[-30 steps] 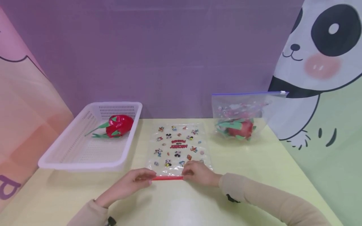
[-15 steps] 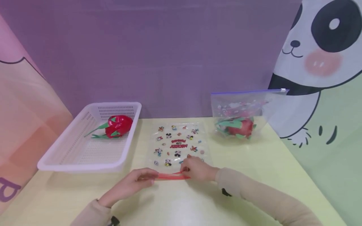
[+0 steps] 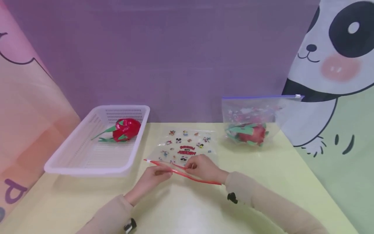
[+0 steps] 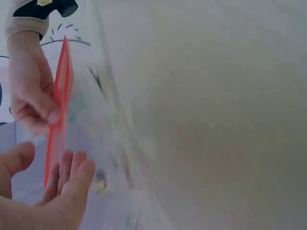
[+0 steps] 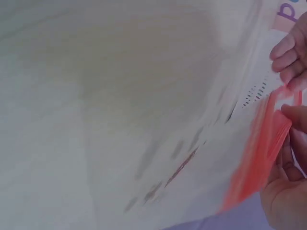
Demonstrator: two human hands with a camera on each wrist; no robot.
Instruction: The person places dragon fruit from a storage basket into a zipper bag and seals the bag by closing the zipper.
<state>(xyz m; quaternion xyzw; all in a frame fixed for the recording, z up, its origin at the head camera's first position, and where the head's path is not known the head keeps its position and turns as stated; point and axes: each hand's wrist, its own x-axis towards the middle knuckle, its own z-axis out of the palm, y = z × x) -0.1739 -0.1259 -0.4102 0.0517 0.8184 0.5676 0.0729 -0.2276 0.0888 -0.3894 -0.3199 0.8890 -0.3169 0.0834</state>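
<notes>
Head view, printed bag [image 3: 187,148] pinched between hands [image 3: 181,170]

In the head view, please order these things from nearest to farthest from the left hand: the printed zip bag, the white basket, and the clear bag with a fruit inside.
From the left hand:
1. Printed zip bag: the hand grips it at its red strip, centre of the table.
2. White basket: to the hand's left, holding a red fruit.
3. Clear bag with fruit: far right, standing at the back.
</notes>
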